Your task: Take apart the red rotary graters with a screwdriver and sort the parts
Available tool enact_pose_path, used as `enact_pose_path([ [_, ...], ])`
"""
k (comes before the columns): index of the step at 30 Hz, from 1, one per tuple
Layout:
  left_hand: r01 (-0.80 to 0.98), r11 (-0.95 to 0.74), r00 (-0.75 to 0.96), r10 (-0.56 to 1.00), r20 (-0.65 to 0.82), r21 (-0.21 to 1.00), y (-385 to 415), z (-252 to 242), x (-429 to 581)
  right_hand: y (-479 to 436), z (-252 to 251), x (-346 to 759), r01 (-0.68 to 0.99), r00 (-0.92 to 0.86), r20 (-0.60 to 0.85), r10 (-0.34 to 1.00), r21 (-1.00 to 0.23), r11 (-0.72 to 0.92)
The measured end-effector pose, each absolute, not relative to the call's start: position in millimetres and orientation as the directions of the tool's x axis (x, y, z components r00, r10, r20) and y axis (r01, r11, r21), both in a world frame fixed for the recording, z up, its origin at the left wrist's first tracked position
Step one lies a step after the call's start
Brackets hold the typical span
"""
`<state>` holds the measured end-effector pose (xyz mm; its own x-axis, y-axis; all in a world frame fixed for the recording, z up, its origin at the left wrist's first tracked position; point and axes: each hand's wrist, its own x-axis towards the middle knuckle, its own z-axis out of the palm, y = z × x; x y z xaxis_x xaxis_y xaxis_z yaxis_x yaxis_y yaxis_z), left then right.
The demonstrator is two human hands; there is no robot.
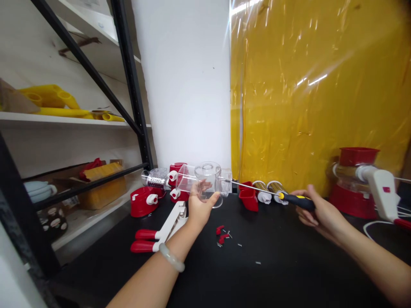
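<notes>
My left hand [201,207] is closed around a clear plastic grater housing [208,170], held up over the black table. In my right hand [317,211] is a screwdriver [297,201] with a black and yellow handle. Its long shaft points left, and the tip reaches the right end of the housing; whether it sits on a screw is too small to tell. Below the hands lie small red plastic parts [222,239] and several loose screws [239,245]. Two white crank handles [168,224] with red grips rest left of my left wrist.
Red grater bases [143,203] stand at the back left. Behind the hands are a red hopper [248,199] and metal grating drums [261,190]. A red and white rotary grater [356,184] stands at the right. Shelving [135,81] borders the left, a yellow plastic curtain [314,107] the back.
</notes>
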<state>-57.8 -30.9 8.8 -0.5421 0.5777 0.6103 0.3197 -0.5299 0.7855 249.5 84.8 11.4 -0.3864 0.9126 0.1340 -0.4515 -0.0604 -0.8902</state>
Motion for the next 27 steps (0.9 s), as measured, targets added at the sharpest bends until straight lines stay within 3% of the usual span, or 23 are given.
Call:
enact_pose_path([
  [3,0.317,-0.529,-0.553,0.571,0.607,0.787,-30.8,8.9,-58.7,82.5,13.1,247.6,-0.512,-0.325,0.24,0.915,-0.858,0.043],
  [8,0.308,-0.549,-0.528,0.581,0.619,0.777,-31.7,8.3,-56.7,79.4,21.5,254.4,-0.631,-0.295,0.236,0.926,-0.776,-0.003],
  [12,0.268,-0.554,-0.539,0.591,0.6,0.788,-32.3,10.2,-53.4,84.2,16.3,252.0,-0.568,-0.286,0.22,0.933,-0.823,0.02],
  [16,0.156,-0.548,-0.576,0.626,0.526,0.822,-33.8,14.8,-49.0,84.0,12.5,247.9,-0.434,-0.31,0.305,0.9,-0.888,0.152],
  [21,0.057,-0.512,-0.575,0.685,0.448,0.857,-37.1,18.6,-44.3,77.5,18.6,249.4,-0.423,-0.187,0.425,0.886,-0.849,0.318],
  [27,0.038,-0.507,-0.584,0.688,0.431,0.861,-37.7,17.8,-44.1,78.2,20.4,250.2,-0.475,-0.126,0.418,0.899,-0.821,0.315],
])
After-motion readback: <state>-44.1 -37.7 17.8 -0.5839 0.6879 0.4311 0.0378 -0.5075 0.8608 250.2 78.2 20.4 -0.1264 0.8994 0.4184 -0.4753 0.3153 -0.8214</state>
